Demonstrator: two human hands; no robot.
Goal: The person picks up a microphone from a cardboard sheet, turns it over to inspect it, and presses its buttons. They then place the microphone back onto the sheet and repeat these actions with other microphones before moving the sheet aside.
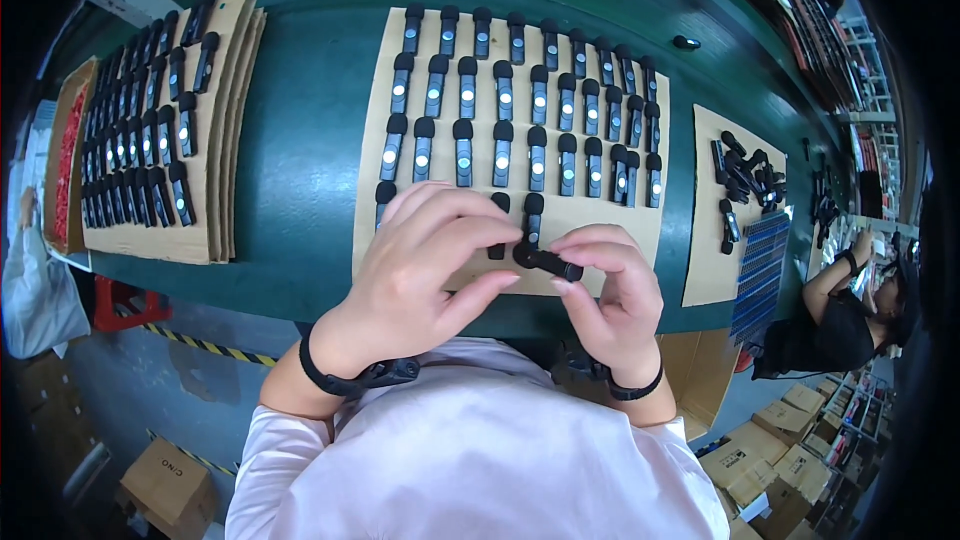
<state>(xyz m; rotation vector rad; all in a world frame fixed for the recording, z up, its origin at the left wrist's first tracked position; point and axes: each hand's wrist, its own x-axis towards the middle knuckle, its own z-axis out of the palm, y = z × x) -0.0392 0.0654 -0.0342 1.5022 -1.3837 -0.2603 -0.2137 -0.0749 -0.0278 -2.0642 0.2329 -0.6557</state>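
Note:
Between thumb and fingers, my right hand grips a small black clip-on microphone with a round foam tip pointing left. My left hand has its thumb and forefinger spread beside that foam tip; whether it touches the foam I cannot tell. Under both hands lies a cardboard sheet carrying rows of similar microphones, each with a foam top and most with a pale round spot. Part of the nearest row is hidden behind my left hand.
Stacked cardboard sheets with more microphones stand on the left of the green table. To the right, another cardboard sheet holds a loose pile of microphones, near a blue gridded tray. A co-worker is at far right.

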